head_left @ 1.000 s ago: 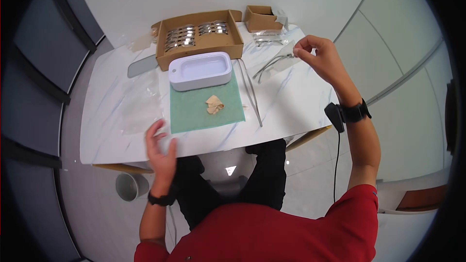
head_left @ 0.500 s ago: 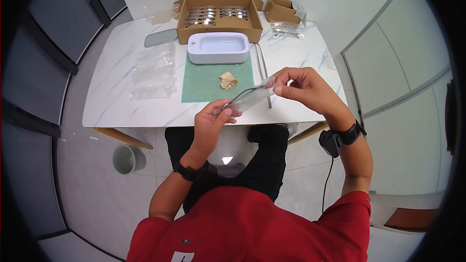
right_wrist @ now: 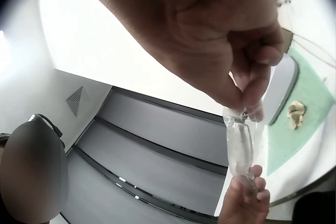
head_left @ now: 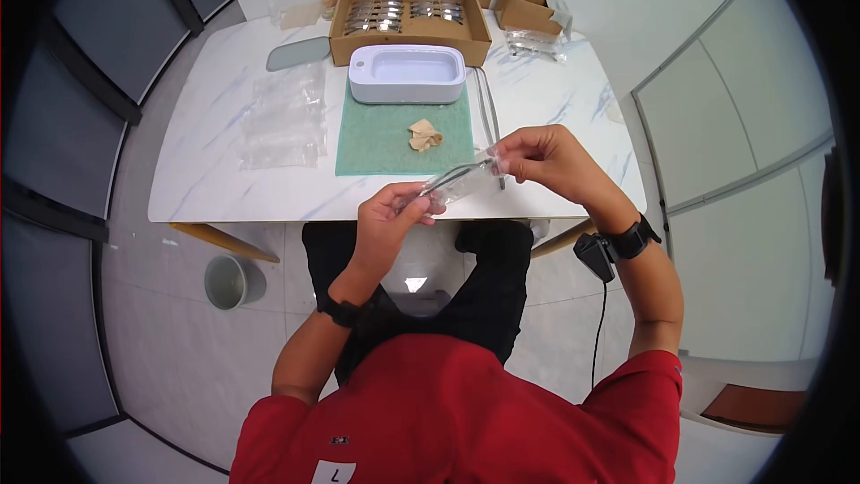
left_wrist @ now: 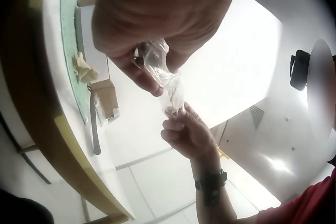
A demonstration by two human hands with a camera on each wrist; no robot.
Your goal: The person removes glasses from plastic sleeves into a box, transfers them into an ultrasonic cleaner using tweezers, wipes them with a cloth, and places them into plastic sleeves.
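Observation:
Both hands hold a clear plastic bag [head_left: 466,186] with a pair of glasses [head_left: 445,177] inside, above the table's front edge. My left hand [head_left: 385,224] grips its lower left end, thumb on top. At the upper right end, my right hand [head_left: 554,168] pinches the plastic between thumb and fingers. In the right wrist view the bag [right_wrist: 240,145] stretches between the two hands, with a lens outline showing through. Beyond them, a crumpled beige cloth [head_left: 425,134] lies on a green towel [head_left: 372,148], with a white oblong tub [head_left: 408,90] at its back.
A cardboard tray [head_left: 466,47] holds several pairs of glasses. Right of it are a small cardboard box [head_left: 527,11] and bagged glasses [head_left: 535,45]. Long metal tweezers [head_left: 488,116] lie beside the towel. Flat clear bags [head_left: 282,116] and a grey lid [head_left: 297,54] are at left; a bin [head_left: 235,282] is below.
The right hand has brought the bagged glasses from the table's right side to the front middle, and the left hand has taken hold of the other end. Over the last half second both hands barely moved.

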